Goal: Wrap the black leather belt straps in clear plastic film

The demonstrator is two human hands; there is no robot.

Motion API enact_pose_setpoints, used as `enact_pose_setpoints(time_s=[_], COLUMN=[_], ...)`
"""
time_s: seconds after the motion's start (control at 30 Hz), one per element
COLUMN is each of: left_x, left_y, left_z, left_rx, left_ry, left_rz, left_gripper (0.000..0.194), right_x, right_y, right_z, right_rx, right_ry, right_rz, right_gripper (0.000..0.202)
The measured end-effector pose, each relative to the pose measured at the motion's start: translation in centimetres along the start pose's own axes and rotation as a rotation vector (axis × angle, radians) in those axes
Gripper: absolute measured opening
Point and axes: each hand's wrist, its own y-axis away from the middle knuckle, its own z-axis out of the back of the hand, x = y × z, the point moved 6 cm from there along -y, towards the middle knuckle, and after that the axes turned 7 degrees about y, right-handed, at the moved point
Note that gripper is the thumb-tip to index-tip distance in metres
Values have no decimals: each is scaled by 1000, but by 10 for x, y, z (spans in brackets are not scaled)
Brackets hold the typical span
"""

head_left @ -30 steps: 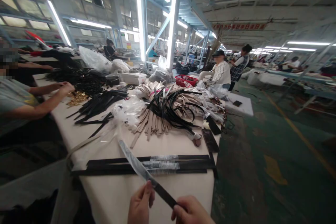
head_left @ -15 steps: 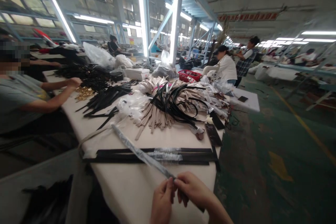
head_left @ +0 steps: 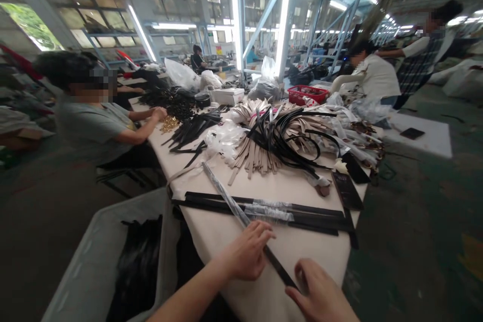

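A long black strap (head_left: pixel 277 265), its far half sleeved in clear plastic film (head_left: pixel 222 189), slants across the near part of the table. My left hand (head_left: pixel 247 251) is closed over its middle, at the near end of the film, with the fingertips partly lifted. At the strap's near end, my right hand (head_left: pixel 320 292) has its thumb and curled fingers around it. Just beyond my hands lie several flat black straps (head_left: pixel 320 222), banded with clear plastic film (head_left: pixel 273 211).
Beige strips (head_left: pixel 252 156) and curled black straps (head_left: pixel 290 131) are heaped mid-table. A phone (head_left: pixel 345 188) lies by the right edge. A grey bin (head_left: pixel 94 241) with black pieces stands at left. A co-worker (head_left: pixel 98 121) sits at the left side; a red basket (head_left: pixel 307 94) is behind.
My hands were together at the strap's near end; now they are apart, the left further up the strap. More bare black strap shows between them. The view has swung left.
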Motion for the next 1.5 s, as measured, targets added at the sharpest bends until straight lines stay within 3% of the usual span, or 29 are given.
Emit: enact_pose_setpoints(time_s=[0.07, 0.13, 0.3, 0.43, 0.5, 0.6, 0.7, 0.8, 0.9, 1.0, 1.1, 1.17, 1.27, 1.33, 1.4, 1.5], left_x=[3, 8, 34, 35, 27, 23, 32, 31, 18, 17, 27, 25, 6, -1, 9, 66], left_y=[4, 5, -16, -43, -51, -52, -47, -50, -52, -44, -35, -37, -42, -33, -8, 47], left_z=[-2, -3, -12, -37, -46, -41, -29, -39, -51, -43, -36, -46, -58, -47, -18, 43], left_rx=[52, 81, 67, 13, 11, -19, -69, -15, 23, -15, -18, 30, 46, -7, -97, -272], left_ry=[-61, -142, -307, -269, -238, -224, -244, -247, -215, -226, -273, -255, -179, -142, -127, -170], left_rz=[-21, -38, 19, 45, 19, 0, 114, 168, 113, 92, 188, 218, 145, 52, -3, 138], left_gripper=[55, 42, 8, 22, 19, 8, 7, 8, 5, 12, 12, 10, 16, 30, 49, 59], right_x=[5, 0, -19, -4, 5, 3, -11, -11, 0, -8, -23, -19, -3, -6, -28, -78], right_y=[7, 7, -15, -40, -49, -51, -46, -49, -55, -51, -45, -46, -49, -46, -38, -30], right_z=[-11, -15, 2, 16, 17, 18, 17, 15, 18, 25, 31, 33, 34, 36, 42, 66], right_rx=[-79, -79, 96, 104, 89, 88, 166, 182, 162, 238, 325, 333, 320, 357, 424, 425], right_ry=[45, 3, -198, -275, -372, -448, -473, -469, -459, -442, -419, -404, -374, -330, -260, -96], right_rz=[19, 24, 37, 89, 107, 106, 64, 64, 126, 138, 90, 99, 147, 148, 127, 92], right_gripper=[6, 6, 24, 29, 27, 27, 31, 29, 25, 26, 31, 33, 34, 35, 38, 41])
